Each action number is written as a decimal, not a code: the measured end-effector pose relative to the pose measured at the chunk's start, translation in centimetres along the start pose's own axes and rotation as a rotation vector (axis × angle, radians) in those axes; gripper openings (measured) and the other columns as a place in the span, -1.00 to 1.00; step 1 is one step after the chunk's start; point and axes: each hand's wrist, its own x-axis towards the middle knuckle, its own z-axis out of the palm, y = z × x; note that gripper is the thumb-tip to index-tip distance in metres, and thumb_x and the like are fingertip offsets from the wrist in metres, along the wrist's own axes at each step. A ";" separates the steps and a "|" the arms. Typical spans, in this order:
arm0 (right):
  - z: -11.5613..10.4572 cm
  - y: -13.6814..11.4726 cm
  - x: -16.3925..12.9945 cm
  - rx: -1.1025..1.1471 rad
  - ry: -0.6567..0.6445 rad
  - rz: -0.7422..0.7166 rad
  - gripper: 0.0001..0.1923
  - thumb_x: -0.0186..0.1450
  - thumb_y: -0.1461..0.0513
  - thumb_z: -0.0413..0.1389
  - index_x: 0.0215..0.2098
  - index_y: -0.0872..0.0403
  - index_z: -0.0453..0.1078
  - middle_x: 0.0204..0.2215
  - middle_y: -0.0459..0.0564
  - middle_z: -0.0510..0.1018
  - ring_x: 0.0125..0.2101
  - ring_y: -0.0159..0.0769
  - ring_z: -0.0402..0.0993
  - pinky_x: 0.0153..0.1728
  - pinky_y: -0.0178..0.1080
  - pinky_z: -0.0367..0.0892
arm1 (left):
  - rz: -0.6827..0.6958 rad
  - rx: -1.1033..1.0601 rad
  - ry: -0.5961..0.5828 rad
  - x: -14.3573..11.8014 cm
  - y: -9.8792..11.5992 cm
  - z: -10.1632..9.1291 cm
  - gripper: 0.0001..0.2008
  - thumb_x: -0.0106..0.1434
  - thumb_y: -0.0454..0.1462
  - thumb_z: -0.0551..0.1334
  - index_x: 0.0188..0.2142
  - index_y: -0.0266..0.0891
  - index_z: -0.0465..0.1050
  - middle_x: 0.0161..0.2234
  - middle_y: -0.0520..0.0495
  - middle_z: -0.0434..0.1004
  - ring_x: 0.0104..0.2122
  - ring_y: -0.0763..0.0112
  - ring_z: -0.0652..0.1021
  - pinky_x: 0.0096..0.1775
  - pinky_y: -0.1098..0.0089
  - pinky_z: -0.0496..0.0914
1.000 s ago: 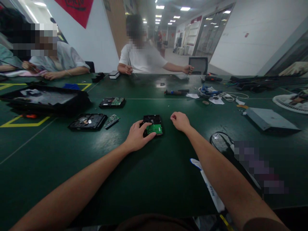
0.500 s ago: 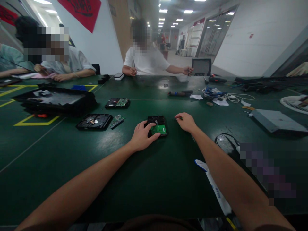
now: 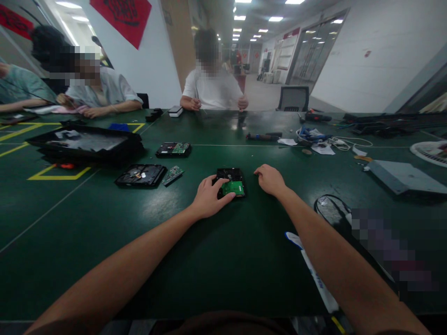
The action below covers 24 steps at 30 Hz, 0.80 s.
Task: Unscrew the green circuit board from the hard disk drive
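A black hard drive with a green circuit board lies flat on the table in front of me. My left hand steadies it from the left, fingers over its side and board, thumb along the near edge. To the right of the drive, apart from it, my right hand rests low over the table. Its fingertips are pinched together; whatever is between them is too small to make out. On the left are a second hard drive, a loose circuit board and, farther back, another drive with a board.
Stacked black trays stand at the left. A screwdriver-like tool, tangled cables and a flat grey box lie to the right. A white strip lies beside my right forearm. Co-workers sit across and at left.
The view has shifted slightly, while my left hand stays on the drive and my right hand keeps its pinch. The co-worker opposite has drawn an outstretched hand in toward the body.
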 end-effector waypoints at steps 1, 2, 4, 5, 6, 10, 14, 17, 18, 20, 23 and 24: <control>0.0 -0.1 -0.1 0.002 -0.001 0.007 -0.66 0.42 0.34 -0.01 -0.03 0.07 0.60 0.04 0.13 0.55 -0.01 -0.10 0.50 0.05 -0.09 0.36 | 0.001 0.002 0.001 0.0 0.0 0.0 -0.32 0.33 0.23 0.14 0.30 0.00 0.35 0.35 -0.25 0.17 0.32 -0.16 0.25 0.28 -0.13 0.20; 0.0 -0.2 -0.1 0.001 -0.003 0.014 -0.67 0.43 0.33 0.00 -0.03 0.07 0.59 0.03 0.14 0.56 -0.02 -0.11 0.50 0.04 -0.09 0.36 | 0.002 0.003 0.002 0.0 0.0 0.0 -0.32 0.33 0.22 0.14 0.30 -0.01 0.35 0.35 -0.25 0.17 0.32 -0.16 0.25 0.28 -0.12 0.20; -0.1 -0.5 -0.3 -0.009 -0.004 0.021 -0.69 0.44 0.30 0.01 -0.03 0.08 0.59 0.02 0.14 0.56 -0.05 -0.12 0.51 0.01 -0.11 0.37 | 0.004 0.004 0.005 0.0 -0.1 0.1 -0.32 0.32 0.23 0.15 0.30 0.00 0.35 0.34 -0.25 0.18 0.32 -0.16 0.25 0.28 -0.12 0.20; -0.1 -0.6 -0.3 -0.019 -0.006 0.021 -0.70 0.44 0.28 0.01 -0.03 0.08 0.58 0.01 0.14 0.56 -0.06 -0.12 0.51 -0.02 -0.12 0.37 | 0.005 0.004 0.007 0.0 -0.1 0.1 -0.32 0.32 0.23 0.15 0.30 0.00 0.35 0.34 -0.25 0.18 0.31 -0.16 0.26 0.28 -0.13 0.20; -0.2 -0.7 -0.4 -0.032 -0.007 0.020 -0.71 0.45 0.26 0.02 -0.04 0.08 0.58 0.00 0.15 0.56 -0.07 -0.12 0.51 -0.05 -0.13 0.38 | 0.006 0.003 0.010 0.0 -0.1 0.1 -0.32 0.32 0.23 0.15 0.30 0.00 0.35 0.34 -0.25 0.19 0.31 -0.16 0.26 0.28 -0.13 0.20; -0.3 -0.8 -0.5 -0.082 -0.001 0.028 -0.75 0.45 0.22 0.05 -0.08 0.08 0.57 -0.04 0.16 0.56 -0.13 -0.12 0.51 -0.16 -0.14 0.39 | 0.012 -0.005 0.010 0.0 -0.1 0.1 -0.32 0.32 0.23 0.15 0.30 0.00 0.35 0.34 -0.25 0.18 0.31 -0.17 0.26 0.27 -0.14 0.20; -0.4 -0.5 -0.5 -0.075 -0.001 0.054 -0.79 0.45 0.22 0.06 -0.12 0.08 0.55 -0.08 0.15 0.56 -0.15 -0.14 0.50 -0.17 -0.16 0.38 | 0.010 -0.022 0.003 0.1 -0.2 -0.1 -0.32 0.30 0.23 0.19 0.29 0.00 0.36 0.34 -0.25 0.18 0.32 -0.18 0.25 0.28 -0.15 0.19; -0.5 -0.4 -0.2 -0.068 -0.013 0.089 -0.80 0.45 0.21 0.08 -0.12 0.08 0.53 -0.08 0.13 0.55 -0.14 -0.16 0.49 -0.14 -0.17 0.35 | 0.004 -0.073 -0.043 0.2 -0.5 -0.6 -0.25 0.26 0.25 0.21 0.33 0.02 0.30 0.36 -0.24 0.14 0.34 -0.18 0.22 0.28 -0.16 0.20; -0.5 -0.3 -0.1 -0.064 -0.026 0.106 -0.81 0.44 0.21 0.08 -0.12 0.08 0.53 -0.07 0.13 0.55 -0.14 -0.16 0.49 -0.13 -0.18 0.34 | -0.001 -0.091 -0.059 0.3 -0.6 -0.8 -0.22 0.25 0.26 0.21 0.34 0.01 0.27 0.37 -0.24 0.12 0.35 -0.19 0.21 0.28 -0.16 0.21; -0.5 -0.3 0.2 -0.052 -0.062 0.141 -0.80 0.44 0.21 0.09 -0.10 0.09 0.53 -0.05 0.14 0.54 -0.12 -0.15 0.48 -0.12 -0.18 0.33 | -0.008 -0.107 -0.080 0.4 -0.7 -1.0 -0.17 0.24 0.28 0.21 0.36 -0.03 0.23 0.39 -0.26 0.09 0.36 -0.21 0.18 0.29 -0.15 0.22; -0.6 -0.4 0.7 -0.032 -0.106 0.172 -0.78 0.44 0.20 0.09 -0.08 0.11 0.54 -0.02 0.17 0.53 -0.10 -0.14 0.48 -0.11 -0.19 0.32 | 0.027 -0.055 -0.056 0.5 -0.8 -1.1 -0.12 0.22 0.29 0.21 0.37 -0.10 0.21 0.42 -0.29 0.03 0.39 -0.23 0.13 0.31 -0.17 0.18; -0.6 -0.3 0.8 -0.027 -0.113 0.177 -0.78 0.44 0.20 0.09 -0.08 0.11 0.54 -0.02 0.17 0.54 -0.11 -0.15 0.49 -0.11 -0.19 0.32 | 0.061 -0.022 -0.042 0.6 -0.8 -1.1 -0.11 0.22 0.29 0.22 0.37 -0.11 0.21 0.43 -0.29 0.01 0.39 -0.24 0.12 0.32 -0.18 0.15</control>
